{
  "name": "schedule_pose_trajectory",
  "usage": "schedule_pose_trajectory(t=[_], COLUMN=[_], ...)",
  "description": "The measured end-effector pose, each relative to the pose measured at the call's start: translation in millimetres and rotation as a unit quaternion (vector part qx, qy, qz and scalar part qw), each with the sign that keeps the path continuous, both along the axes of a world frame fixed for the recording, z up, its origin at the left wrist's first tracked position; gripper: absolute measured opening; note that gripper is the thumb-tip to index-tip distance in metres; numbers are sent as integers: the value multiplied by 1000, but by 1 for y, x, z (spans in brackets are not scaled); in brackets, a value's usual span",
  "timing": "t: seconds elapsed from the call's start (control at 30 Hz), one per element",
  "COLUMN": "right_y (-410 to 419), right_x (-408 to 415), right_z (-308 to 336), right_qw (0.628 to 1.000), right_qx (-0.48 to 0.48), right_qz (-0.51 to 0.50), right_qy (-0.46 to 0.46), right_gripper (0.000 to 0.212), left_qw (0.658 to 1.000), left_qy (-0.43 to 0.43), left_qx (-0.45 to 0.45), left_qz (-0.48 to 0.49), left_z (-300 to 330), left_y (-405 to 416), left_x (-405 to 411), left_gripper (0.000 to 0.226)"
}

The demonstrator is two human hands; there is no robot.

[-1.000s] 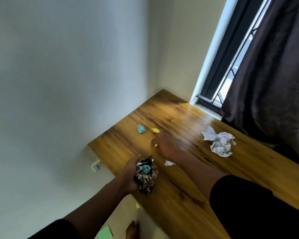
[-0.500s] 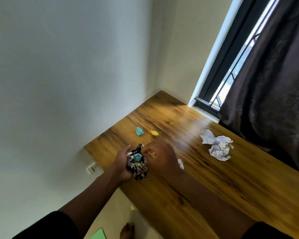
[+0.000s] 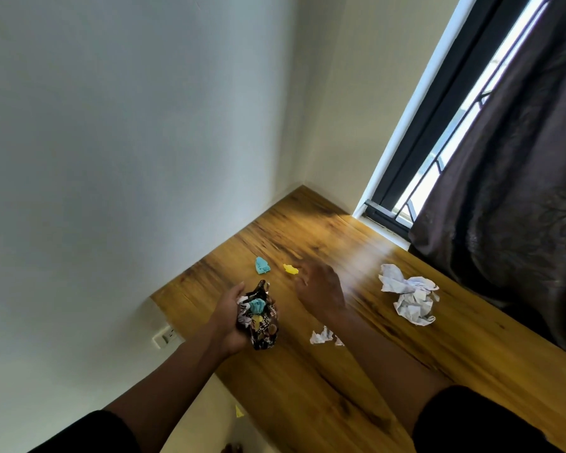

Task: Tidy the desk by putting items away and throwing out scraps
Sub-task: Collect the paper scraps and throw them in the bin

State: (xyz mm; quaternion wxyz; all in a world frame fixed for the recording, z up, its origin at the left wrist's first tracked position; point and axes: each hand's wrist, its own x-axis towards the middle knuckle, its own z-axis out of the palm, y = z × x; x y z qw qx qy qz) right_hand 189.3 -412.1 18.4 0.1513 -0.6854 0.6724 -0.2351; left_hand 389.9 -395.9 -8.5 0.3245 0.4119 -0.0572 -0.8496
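We see two hands over one wooden bench [image 3: 307, 403] set into a corner of the room. At far left, one white wall socket [image 3: 165, 336] sits below the bench edge, and one small yellow scrap [image 3: 239, 411] lies on the floor beneath it. The left hand [image 3: 231, 317] is palm-up over the near-left bench edge; its grip is curled around one crumpled black printed wrapper [image 3: 264, 328], which serves as a bundle. Inside that bundle we count one teal scrap [image 3: 257, 305], one yellow scrap [image 3: 257, 320] and some white paper whose count we cannot tell. Further back on the bench surface, apart from both hands, lie one loose teal paper scrap [image 3: 262, 266] and, just to its right, one loose yellow paper scrap [image 3: 290, 269]. The right hand [image 3: 321, 289] is above the bench just right of the loose yellow paper scrap; it is motion-blurred, its grip looks relaxed and wide, and it holds nothing that we can see. One small white torn scrap [image 3: 321, 336] lies on the bench against the near side of the right forearm, partly hidden by it. To the right, one large crumpled white paper [image 3: 409, 297] rests on the bench near one dark curtain [image 3: 510, 191], which hangs beside one black-framed window [image 3: 438, 125].
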Motion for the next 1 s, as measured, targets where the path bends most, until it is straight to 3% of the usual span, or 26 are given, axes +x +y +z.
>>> schedule_pose_trajectory(t=[0.2, 0.43, 0.6, 0.7, 0.87, 1.0], right_y=[-36, -49, -28, -4, 25, 27], right_x=[5, 4, 23, 48, 69, 68], right_z=[-18, -32, -15, 0, 8, 11], right_qw=[995, 993, 999, 995, 993, 991], right_qx=[80, 62, -15, -45, -55, -56], right_qz=[-1, 1, -36, -7, 97, 103], right_qy=[56, 102, -13, -87, -49, -58], right_gripper=[40, 21, 15, 15, 19, 21], left_qw=[1000, 1000, 1000, 999, 999, 1000], left_qy=[15, -16, -27, -20, -25, -9], left_qx=[17, 6, -3, -22, -29, -13], left_qz=[11, 5, -12, -24, -33, -22], left_z=[-8, -5, -5, -3, 2, 5], left_y=[-8, -26, -34, -35, -35, -35], left_x=[11, 20, 27, 25, 20, 18], left_gripper=[58, 63, 62, 60, 61, 64])
